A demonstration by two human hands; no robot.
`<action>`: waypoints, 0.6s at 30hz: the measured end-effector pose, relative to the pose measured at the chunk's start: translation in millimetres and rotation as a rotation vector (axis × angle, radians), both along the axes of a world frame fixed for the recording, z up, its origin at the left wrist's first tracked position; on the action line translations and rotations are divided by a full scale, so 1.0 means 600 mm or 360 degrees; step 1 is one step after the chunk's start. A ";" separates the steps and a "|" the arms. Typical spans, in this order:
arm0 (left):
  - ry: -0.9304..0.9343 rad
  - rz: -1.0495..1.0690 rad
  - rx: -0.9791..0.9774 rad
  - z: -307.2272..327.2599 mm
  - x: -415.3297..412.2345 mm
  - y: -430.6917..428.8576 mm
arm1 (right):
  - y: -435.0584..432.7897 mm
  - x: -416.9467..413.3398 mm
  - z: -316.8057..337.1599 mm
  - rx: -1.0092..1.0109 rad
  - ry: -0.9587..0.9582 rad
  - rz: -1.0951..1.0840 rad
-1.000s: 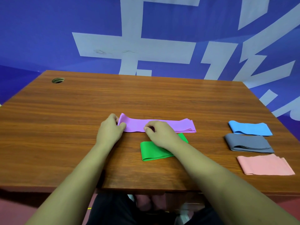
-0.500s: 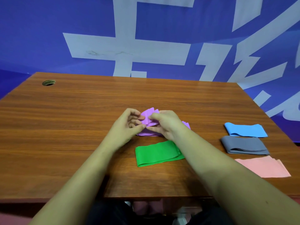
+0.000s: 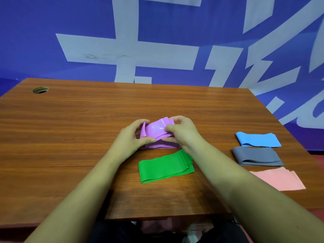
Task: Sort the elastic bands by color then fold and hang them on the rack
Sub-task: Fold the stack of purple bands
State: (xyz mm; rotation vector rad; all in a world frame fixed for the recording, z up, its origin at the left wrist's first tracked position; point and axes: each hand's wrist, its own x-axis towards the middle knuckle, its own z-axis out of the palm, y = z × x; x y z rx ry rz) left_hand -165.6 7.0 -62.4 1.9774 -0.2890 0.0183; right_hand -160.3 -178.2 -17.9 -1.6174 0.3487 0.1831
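While its lower layers lie flat on the wooden tabletop [image 3: 70, 137], a purple elastic band [image 3: 156, 132] is seen bunched and lifted near the tabletop's centre, its glossy upper folds arched between two bare hands. The left hand [image 3: 130, 137] is placed at the band's 9 o'clock side. Its grip is narrowed on the purple material, with the thumb pressed along the lower front edge and the fingers curled over the top. The right hand [image 3: 182, 134] is set at the 3 o'clock side, its grip likewise closed on the band, with thumb and fingers pinched on the folded layers.

A green band [image 3: 164, 166], folded flat, is laid at 6 o'clock from the purple one, near it but apart, and its right end is partly covered by the right forearm. Three more folded bands are ranged in a column toward the tabletop's right edge, at roughly 3 to 4 o'clock from the hands and well apart from them. A blue band [image 3: 257, 139] is set farthest from the camera, a grey band [image 3: 256, 156] just beside it toward 6 o'clock, and a pink band [image 3: 280, 179] nearest the front edge.

A round cable hole [image 3: 40, 89] is cut into the tabletop at its 10 o'clock corner. A blue wall [image 3: 175, 32] with large pale lettering is shown behind, at 12 o'clock.
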 end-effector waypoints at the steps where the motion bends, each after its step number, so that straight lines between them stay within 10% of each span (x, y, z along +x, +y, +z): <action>1: -0.0005 0.0024 -0.0018 -0.001 0.000 0.001 | -0.001 -0.001 -0.003 -0.0098 -0.0076 0.0002; 18: -0.0243 -0.0024 0.0411 0.014 0.002 -0.039 | 0.030 -0.006 0.015 -0.0242 -0.0090 0.0369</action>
